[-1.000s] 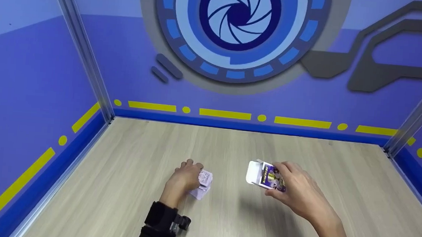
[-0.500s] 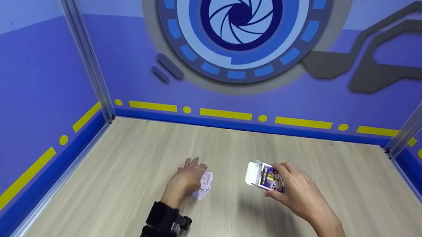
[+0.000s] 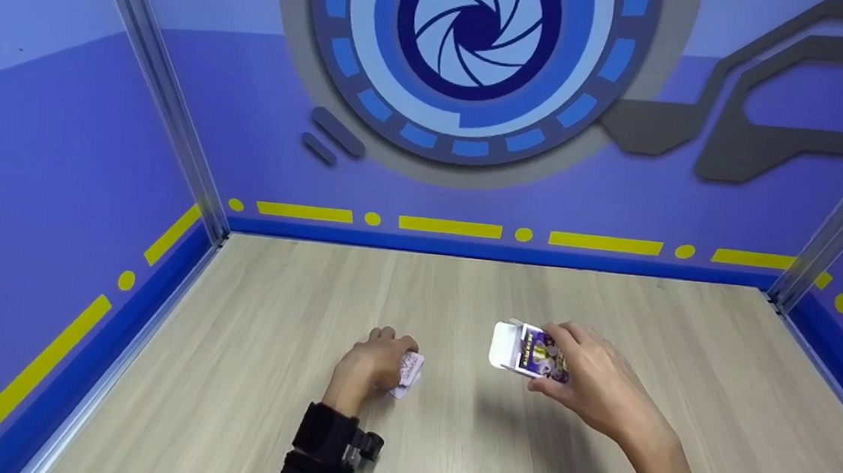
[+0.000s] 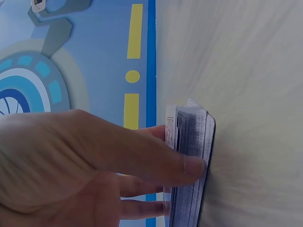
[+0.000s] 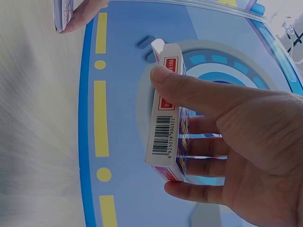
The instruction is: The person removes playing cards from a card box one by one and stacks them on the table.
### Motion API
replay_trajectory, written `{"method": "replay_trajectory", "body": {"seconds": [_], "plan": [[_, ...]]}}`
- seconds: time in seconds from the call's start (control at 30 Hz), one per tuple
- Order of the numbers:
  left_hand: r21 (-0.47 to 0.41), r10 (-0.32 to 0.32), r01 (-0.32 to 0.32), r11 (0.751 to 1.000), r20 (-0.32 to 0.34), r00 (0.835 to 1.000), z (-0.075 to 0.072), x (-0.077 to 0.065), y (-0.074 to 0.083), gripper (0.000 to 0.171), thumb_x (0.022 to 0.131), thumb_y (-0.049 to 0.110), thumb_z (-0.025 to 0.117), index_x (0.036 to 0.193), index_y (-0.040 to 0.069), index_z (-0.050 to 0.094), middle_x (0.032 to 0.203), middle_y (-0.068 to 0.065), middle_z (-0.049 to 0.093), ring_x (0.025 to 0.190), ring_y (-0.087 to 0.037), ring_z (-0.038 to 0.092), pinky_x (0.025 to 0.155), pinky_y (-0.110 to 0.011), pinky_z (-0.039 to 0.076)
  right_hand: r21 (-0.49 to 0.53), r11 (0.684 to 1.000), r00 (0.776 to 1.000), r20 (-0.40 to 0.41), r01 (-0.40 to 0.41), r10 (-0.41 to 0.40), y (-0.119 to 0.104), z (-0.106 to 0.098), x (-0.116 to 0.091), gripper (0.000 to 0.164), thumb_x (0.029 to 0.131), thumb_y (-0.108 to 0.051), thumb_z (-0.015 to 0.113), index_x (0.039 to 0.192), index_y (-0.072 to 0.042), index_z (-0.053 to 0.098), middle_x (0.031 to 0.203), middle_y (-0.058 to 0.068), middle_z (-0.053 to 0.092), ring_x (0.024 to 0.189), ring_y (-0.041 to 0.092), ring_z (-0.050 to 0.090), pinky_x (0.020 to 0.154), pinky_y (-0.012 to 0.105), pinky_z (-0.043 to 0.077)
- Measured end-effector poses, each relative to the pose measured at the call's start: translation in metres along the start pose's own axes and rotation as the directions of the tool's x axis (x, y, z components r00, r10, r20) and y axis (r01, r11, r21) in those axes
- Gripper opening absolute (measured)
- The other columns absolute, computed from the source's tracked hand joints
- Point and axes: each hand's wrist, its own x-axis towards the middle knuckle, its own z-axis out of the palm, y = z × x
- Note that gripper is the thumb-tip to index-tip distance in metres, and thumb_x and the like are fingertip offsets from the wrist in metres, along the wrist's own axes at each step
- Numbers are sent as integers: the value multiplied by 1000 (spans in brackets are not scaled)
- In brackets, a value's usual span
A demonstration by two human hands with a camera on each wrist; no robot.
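Note:
A deck of playing cards [image 3: 409, 372] lies on the wooden table under my left hand [image 3: 372, 362]. In the left wrist view my thumb presses the edge of the deck [image 4: 191, 127] while the fingers reach over its far side; the stack looks slightly uneven. My right hand [image 3: 595, 374] holds a small purple-and-white card box [image 3: 544, 354] above the table, its white flap open toward the left. The right wrist view shows the thumb on the box's narrow barcode side [image 5: 163, 135], with the fingers behind it.
The pale wooden table [image 3: 461, 300] is bounded by a blue printed back wall [image 3: 439, 200] and side walls [image 3: 53, 237]. Metal posts [image 3: 168, 104] stand at the back corners. Black wrist straps with cameras [image 3: 334, 440] sit on both forearms.
The left fingers, raised and spread half a second ago, have come down and closed in around the deck. The right hand and the box have stayed nearly still.

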Motion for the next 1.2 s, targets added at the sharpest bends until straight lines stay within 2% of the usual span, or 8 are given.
{"method": "replay_trajectory", "body": {"seconds": [0.17,0.6,0.73,0.83,0.93,1.0,1.07,1.2], "plan": [[16,-13,12,1000,31,999,0,0,0,68,69,-16,74,129,15,65,114,-9,52,104,-25,44,85,-44,47,5,1000,1000,5,-8,8,0,1,0,70,73,-31,95,128,-3,63,114,12,66,96,28,63,80,48,53],[-12,-5,6,1000,69,998,-5,-5,-1,57,72,-12,75,120,18,66,112,-8,50,100,-25,44,81,-42,45,1,1000,1000,7,-8,8,-1,-1,1,70,73,-33,95,128,-3,63,114,12,66,96,26,63,79,46,54],[-70,-2,9,998,101,995,-12,-7,-5,68,77,-5,80,138,17,61,151,-21,42,139,-37,39,105,-53,42,12,1000,1000,2,0,0,-1,-1,1,69,74,-31,95,128,-3,64,114,11,66,95,25,63,79,46,53],[-133,-16,23,991,58,998,-21,-12,-3,73,82,-2,76,150,12,52,165,-28,23,154,-45,15,119,-62,23,19,1000,1000,0,4,-4,-2,-1,0,68,74,-31,94,128,-3,64,114,10,65,95,24,62,80,46,52],[-204,21,-40,978,-93,995,-32,-19,8,63,88,1,70,148,6,53,159,-25,37,150,-42,30,119,-58,27,21,1000,1000,4,-2,2,-2,-1,0,68,74,-30,95,127,-2,64,114,10,65,96,25,62,81,46,53],[-259,73,-130,957,-216,974,-37,-24,19,50,93,7,69,143,5,58,151,-19,50,142,-38,44,114,-54,37,28,1000,1000,7,-14,14,-3,-2,0,68,73,-29,95,127,-2,64,115,11,64,97,25,62,81,45,53],[-313,133,-241,919,-328,935,-41,-27,32,38,98,13,68,135,5,64,137,-13,62,129,-31,57,106,-48,46,37,999,1000,10,-30,29,-4,-2,0,68,73,-27,95,128,-2,63,116,12,64,98,25,62,81,45,54],[-438,184,-415,798,-480,858,-41,-33,60,21,100,15,68,119,6,70,113,-5,72,104,-21,67,90,-38,55,54,998,999,5,-45,45,-7,-4,-1,69,73,-25,95,129,-2,62,118,13,63,101,26,61,81,46,55]]}}
